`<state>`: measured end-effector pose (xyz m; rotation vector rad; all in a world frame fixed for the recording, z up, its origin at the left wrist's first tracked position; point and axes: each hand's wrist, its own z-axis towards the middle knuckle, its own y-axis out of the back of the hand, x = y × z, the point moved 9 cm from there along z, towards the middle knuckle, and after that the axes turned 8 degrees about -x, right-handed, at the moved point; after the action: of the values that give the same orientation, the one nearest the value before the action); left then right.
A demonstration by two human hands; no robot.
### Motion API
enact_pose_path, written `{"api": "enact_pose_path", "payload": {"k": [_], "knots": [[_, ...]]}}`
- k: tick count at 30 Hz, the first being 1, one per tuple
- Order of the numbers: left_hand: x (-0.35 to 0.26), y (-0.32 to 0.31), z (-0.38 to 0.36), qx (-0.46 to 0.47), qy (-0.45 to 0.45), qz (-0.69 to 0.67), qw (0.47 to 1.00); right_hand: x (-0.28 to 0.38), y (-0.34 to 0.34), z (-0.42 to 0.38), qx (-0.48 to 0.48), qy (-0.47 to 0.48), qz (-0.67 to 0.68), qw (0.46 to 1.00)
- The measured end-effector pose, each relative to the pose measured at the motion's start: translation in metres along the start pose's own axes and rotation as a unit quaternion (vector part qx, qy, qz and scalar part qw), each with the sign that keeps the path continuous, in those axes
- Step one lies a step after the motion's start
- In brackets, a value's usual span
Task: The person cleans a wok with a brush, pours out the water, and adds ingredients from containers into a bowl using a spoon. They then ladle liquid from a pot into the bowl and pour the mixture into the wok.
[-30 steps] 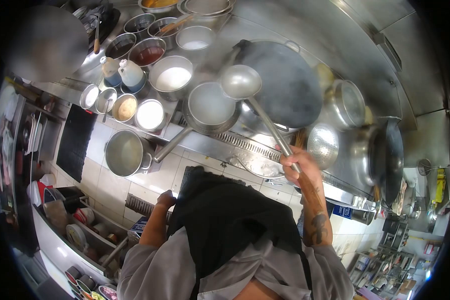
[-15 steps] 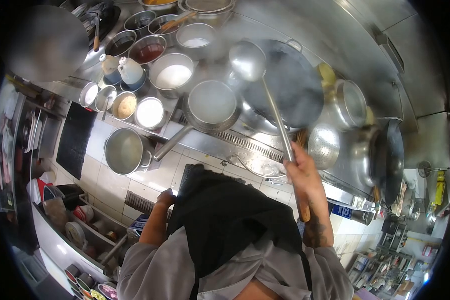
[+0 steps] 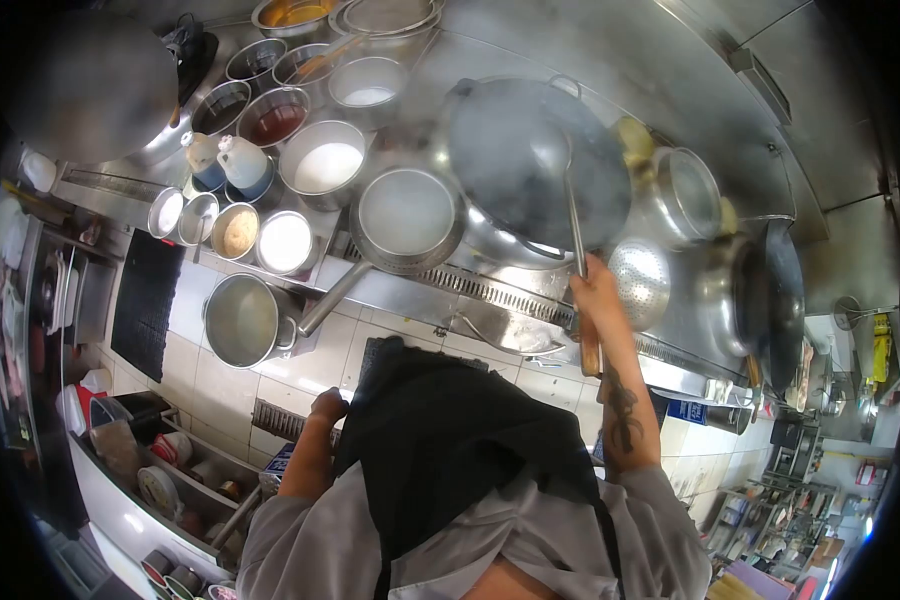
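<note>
My right hand (image 3: 596, 290) is wrapped round the long handle of a metal ladle (image 3: 576, 222), near its wooden end. The ladle's bowl reaches into the big dark wok (image 3: 495, 135), where steam blurs it; what lies in the wok is hidden. My left hand (image 3: 327, 407) is low beside the black apron, fingers curled closed; what they hold, if anything, I cannot make out. A perforated skimmer (image 3: 638, 283) lies to the right of my right hand. Left of the wok, a long-handled pan (image 3: 406, 212) with pale contents rests on the stove edge.
Metal pots of sauces (image 3: 273, 118), squeeze bottles (image 3: 243, 160) and small seasoning bowls (image 3: 284, 243) crowd the left counter. A deep pot (image 3: 242, 320) stands below them. Stacked strainers (image 3: 688, 198) and another dark wok (image 3: 785, 290) are on the right. An open drawer (image 3: 185, 480) is at lower left.
My right hand has moved up and forward with the ladle. The ladle's bowl has gone from above the wok's left rim into the steaming wok. My left hand stays low beside the apron.
</note>
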<state>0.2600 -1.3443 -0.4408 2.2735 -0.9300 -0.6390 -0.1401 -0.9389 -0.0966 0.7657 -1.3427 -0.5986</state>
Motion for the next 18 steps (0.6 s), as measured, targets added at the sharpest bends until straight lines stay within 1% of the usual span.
{"api": "enact_pose_path", "payload": {"k": [2, 3, 5, 6, 8, 11, 14, 17, 18], "knots": [[0.003, 0.0, 0.0, 0.0, -0.001, -0.001, 1.0, -0.006, -0.009, 0.004, -0.011, 0.014, 0.031, 0.999], [0.005, -0.001, 0.001, 0.001, -0.003, -0.003, 1.0, -0.012, -0.017, 0.004, 0.025, -0.048, 0.081, 0.995], [0.008, -0.003, 0.004, -0.002, -0.006, -0.006, 1.0, -0.022, -0.035, -0.003, 0.096, -0.171, 0.177, 0.964], [0.009, -0.004, 0.005, -0.007, -0.007, -0.008, 1.0, -0.014, -0.038, -0.008, 0.12, -0.209, 0.241, 0.94], [0.013, -0.006, 0.008, -0.012, -0.009, -0.007, 1.0, 0.011, -0.036, -0.021, 0.167, -0.281, 0.364, 0.872], [0.014, -0.006, 0.008, -0.013, -0.009, -0.002, 1.0, 0.032, -0.033, -0.032, 0.181, -0.307, 0.513, 0.781], [0.016, -0.006, 0.004, -0.007, 0.001, -0.005, 1.0, 0.036, -0.035, -0.043, 0.224, -0.319, 0.593, 0.705], [0.017, -0.007, 0.004, -0.002, -0.001, -0.005, 1.0, 0.053, -0.026, -0.053, 0.242, -0.295, 0.639, 0.668], [0.017, -0.006, 0.003, -0.003, 0.0, -0.005, 1.0, 0.058, -0.022, -0.056, 0.245, -0.287, 0.643, 0.666]]}}
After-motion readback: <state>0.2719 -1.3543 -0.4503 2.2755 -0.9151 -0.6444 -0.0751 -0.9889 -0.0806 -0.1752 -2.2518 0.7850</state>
